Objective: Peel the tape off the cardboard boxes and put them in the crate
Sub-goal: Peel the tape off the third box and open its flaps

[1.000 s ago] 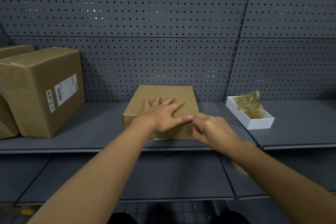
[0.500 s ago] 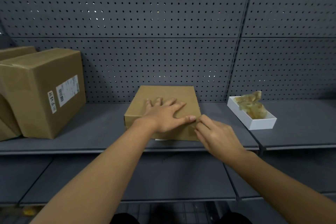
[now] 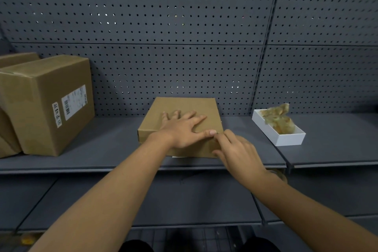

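The flat box (image 3: 180, 127), stiff and likely light, lies pinned under the spread left hand (image 3: 182, 131) while the right hand (image 3: 235, 149) picks with curled fingers at its near right corner, the best spot to lift thin, clingy tape.

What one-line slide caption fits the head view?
Left hand presses flat on a cardboard box while right hand picks at its near right edge.

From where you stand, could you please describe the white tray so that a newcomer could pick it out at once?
Look along the grey shelf under the pegboard wall to its right part. The white tray sits there, right of the flat cardboard box. It is the only white, open-topped container, holding crumpled yellowish tape.
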Motion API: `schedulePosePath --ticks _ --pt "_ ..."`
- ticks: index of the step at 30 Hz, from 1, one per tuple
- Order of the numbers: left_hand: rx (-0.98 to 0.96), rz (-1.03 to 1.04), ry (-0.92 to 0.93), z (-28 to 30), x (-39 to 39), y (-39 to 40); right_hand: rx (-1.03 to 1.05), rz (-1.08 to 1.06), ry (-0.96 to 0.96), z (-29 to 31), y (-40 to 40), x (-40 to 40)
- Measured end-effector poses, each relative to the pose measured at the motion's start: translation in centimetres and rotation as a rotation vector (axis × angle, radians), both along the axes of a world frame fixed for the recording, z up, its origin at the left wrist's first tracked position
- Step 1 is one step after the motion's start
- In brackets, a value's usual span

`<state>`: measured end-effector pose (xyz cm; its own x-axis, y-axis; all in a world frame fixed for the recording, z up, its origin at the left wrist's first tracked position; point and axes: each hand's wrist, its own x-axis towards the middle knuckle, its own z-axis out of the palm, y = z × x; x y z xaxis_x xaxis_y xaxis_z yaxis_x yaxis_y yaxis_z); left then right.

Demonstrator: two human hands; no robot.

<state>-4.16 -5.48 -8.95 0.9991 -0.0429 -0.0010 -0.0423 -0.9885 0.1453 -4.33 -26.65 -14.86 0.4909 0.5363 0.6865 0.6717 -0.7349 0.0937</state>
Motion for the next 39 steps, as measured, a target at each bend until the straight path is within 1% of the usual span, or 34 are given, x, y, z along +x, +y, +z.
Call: schedulePosePath --ticks 7,9,12,14,18,20,22,25,28,31,34,37,39 --pt "-0.007 -0.008 0.01 0.1 -0.1 0.1 0.057 -0.114 0.081 0.3 1.6 -0.2" --pt "-0.008 -0.008 0.007 0.1 -0.1 0.1 0.091 -0.119 0.128 0.2 1.7 0.0" --pt "-0.005 -0.012 0.008 0.0 -0.2 0.1 0.173 -0.03 0.223 -0.1 1.1 0.6" --pt "-0.008 -0.013 0.008 0.0 -0.3 0.1 0.192 0.052 0.26 0.1 0.7 0.9" --pt "-0.017 -0.011 0.015 0.2 -0.4 0.1 0.154 0.23 0.361 0.4 -0.3 2.0" --pt "-0.02 -0.009 0.018 0.2 -0.5 0.0 0.133 0.277 0.39 0.7 -0.7 2.3" --pt "-0.02 -0.008 0.016 0.2 -0.4 0.0 0.109 0.303 0.395 1.0 -0.8 2.4" --pt "-0.009 -0.011 0.011 0.1 -0.4 0.0 0.012 0.357 0.375 1.1 -1.8 2.4" --pt "-0.005 -0.013 0.005 0.0 -0.2 0.1 -0.034 0.349 0.365 1.6 -2.8 2.0" --pt "0.004 -0.022 0.007 0.0 -0.2 0.2 -0.076 0.314 0.281 1.9 -2.2 1.2" --pt "0.004 -0.028 0.005 0.0 -0.2 0.2 -0.162 0.301 0.192 1.3 -2.1 1.0" --pt "0.006 -0.022 0.004 0.1 -0.2 0.2 -0.186 0.253 0.218 1.2 -2.0 0.8" --pt "0.023 -0.021 -0.006 -0.1 -0.1 0.2 -0.201 0.263 0.234 1.3 -1.5 0.7"
